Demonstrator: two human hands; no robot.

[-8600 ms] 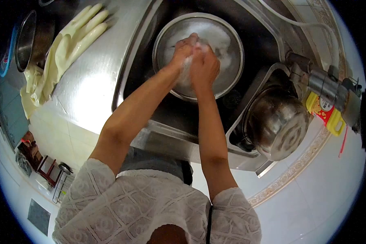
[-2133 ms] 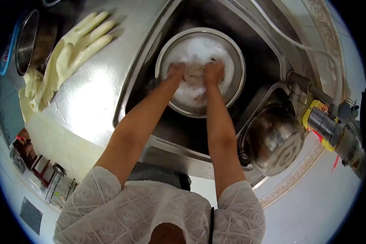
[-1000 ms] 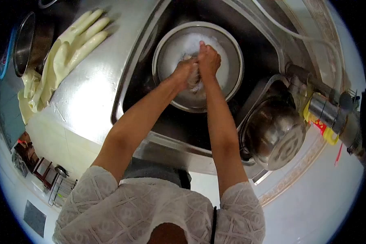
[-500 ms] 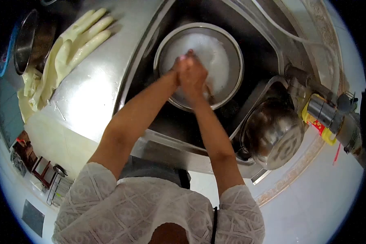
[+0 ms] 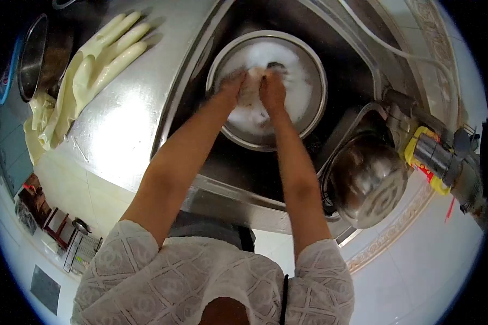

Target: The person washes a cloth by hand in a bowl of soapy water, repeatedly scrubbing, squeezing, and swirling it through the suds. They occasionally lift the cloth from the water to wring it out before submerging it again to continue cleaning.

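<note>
Pale, limp, cloth-like item point(image 5: 250, 91) is sitting in the round silver metal basin point(image 5: 319, 92) between left hand point(image 5: 232, 87) and right hand point(image 5: 273, 92), fingers curling, grip too blurred to tell, so rubbing low should be limiting splashes.

A kitchen is shown by the big dark metal sink point(image 5: 344, 70), the round silver metal basin point(image 5: 314, 105) of white suds point(image 5: 268, 51) in it, and the shiny round metal pot point(image 5: 370, 181) tipped over on the right.
</note>
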